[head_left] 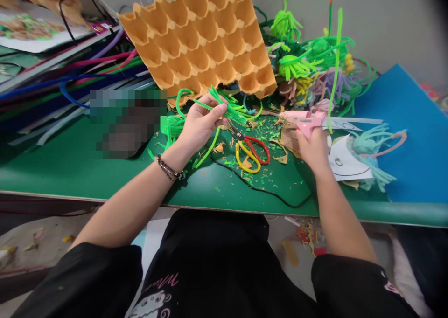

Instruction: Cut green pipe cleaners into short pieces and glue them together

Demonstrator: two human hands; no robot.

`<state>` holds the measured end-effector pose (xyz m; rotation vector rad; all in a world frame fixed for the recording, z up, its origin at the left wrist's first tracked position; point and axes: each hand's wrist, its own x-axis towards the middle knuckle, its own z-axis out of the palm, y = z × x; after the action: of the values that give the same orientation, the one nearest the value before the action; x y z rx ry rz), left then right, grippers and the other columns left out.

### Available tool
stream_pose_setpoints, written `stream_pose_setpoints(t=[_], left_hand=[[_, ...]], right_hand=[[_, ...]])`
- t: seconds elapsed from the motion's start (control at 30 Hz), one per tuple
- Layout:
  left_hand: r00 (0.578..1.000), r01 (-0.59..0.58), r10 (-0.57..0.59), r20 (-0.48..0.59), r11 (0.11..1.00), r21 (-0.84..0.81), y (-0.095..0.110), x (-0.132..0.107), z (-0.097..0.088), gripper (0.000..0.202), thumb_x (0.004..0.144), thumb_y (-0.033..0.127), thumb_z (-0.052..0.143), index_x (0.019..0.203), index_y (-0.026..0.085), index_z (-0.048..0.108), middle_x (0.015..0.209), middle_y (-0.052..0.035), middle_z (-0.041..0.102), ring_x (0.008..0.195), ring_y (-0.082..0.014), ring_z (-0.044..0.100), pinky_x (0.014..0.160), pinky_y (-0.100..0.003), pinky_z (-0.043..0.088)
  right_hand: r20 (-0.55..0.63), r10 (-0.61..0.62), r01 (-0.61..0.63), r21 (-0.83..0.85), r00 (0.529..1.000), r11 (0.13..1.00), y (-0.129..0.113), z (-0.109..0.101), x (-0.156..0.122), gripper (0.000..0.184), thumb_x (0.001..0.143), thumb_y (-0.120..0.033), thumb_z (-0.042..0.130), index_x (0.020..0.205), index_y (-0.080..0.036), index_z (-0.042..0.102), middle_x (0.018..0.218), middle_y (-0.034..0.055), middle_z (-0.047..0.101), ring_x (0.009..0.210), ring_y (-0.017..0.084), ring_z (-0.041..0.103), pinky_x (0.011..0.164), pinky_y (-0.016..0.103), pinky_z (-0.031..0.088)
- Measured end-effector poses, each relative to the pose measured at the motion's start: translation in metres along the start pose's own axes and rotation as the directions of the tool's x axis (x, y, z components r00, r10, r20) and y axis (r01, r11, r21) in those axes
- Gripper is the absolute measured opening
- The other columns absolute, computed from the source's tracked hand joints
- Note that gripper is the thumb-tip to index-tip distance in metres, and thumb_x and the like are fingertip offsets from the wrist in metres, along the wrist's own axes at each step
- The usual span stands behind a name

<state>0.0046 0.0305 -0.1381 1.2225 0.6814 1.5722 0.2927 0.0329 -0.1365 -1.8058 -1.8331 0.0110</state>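
My left hand pinches a green pipe cleaner between thumb and fingers, just in front of the egg carton. Around those fingertips lie more bright green pipe cleaners, and I cannot tell which of them are held. My right hand is wrapped round the handle of a pink hot glue gun, whose nozzle points left toward the left hand. Between both hands rests a pair of scissors with one red and one yellow handle loop. A bundle of green pipe cleaners sits beside my left wrist.
A brown egg carton leans at the back. Pipe-cleaner tassels pile up behind the glue gun. A black cord crosses the green table among green scraps. Blue board and white paper cutouts lie to the right.
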Motion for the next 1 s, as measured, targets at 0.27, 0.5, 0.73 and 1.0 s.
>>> stream_pose_setpoints(t=[0.27,0.5,0.73,1.0], left_hand=[[1.0,-0.008,0.008,-0.014,1.0,-0.022,-0.002,0.003,-0.004,0.019,0.071,0.034,0.069,0.073,0.021,0.054,0.074,0.0041,0.055,0.054,-0.0015,0.053,0.053,-0.013,0.049],[0.999,-0.037,0.037,-0.028,0.999,-0.016,-0.003,0.005,-0.007,0.022,0.072,0.036,0.068,0.077,0.02,0.055,0.067,0.0056,0.05,0.052,-0.0011,0.051,0.053,-0.014,0.048],[0.994,0.023,-0.034,-0.104,0.994,-0.108,0.004,0.013,-0.014,0.016,0.071,0.028,0.069,0.072,0.023,0.054,0.063,0.0074,0.051,0.05,-0.0008,0.047,0.05,-0.014,0.046],[0.946,0.034,-0.096,-0.31,0.979,-0.201,0.02,0.02,-0.021,0.018,0.084,0.017,0.054,0.068,0.02,0.046,0.053,0.0106,0.05,0.043,0.0005,0.044,0.045,-0.013,0.041]], right_hand=[[0.053,0.006,-0.003,-0.054,0.999,0.999,-0.001,0.003,-0.001,0.051,0.075,-0.039,0.055,0.117,-0.012,0.051,0.091,0.0167,0.063,0.08,0.029,0.059,0.068,0.042,0.046],[0.096,-0.001,0.013,-0.123,0.995,0.992,-0.008,-0.005,-0.003,0.06,0.073,-0.043,0.059,0.121,-0.008,0.048,0.104,0.0181,0.06,0.096,0.031,0.057,0.075,0.04,0.046],[0.156,0.0,0.081,-0.512,0.988,0.855,-0.034,-0.039,-0.025,0.05,0.074,-0.042,0.059,0.105,-0.002,0.056,0.102,0.0262,0.058,0.096,0.038,0.055,0.066,0.042,0.045],[0.559,-0.474,0.552,0.035,0.68,0.833,-0.122,-0.047,-0.056,0.02,0.089,-0.022,0.044,0.095,-0.021,0.063,0.096,0.0039,0.067,0.083,0.018,0.062,0.067,0.029,0.041]])
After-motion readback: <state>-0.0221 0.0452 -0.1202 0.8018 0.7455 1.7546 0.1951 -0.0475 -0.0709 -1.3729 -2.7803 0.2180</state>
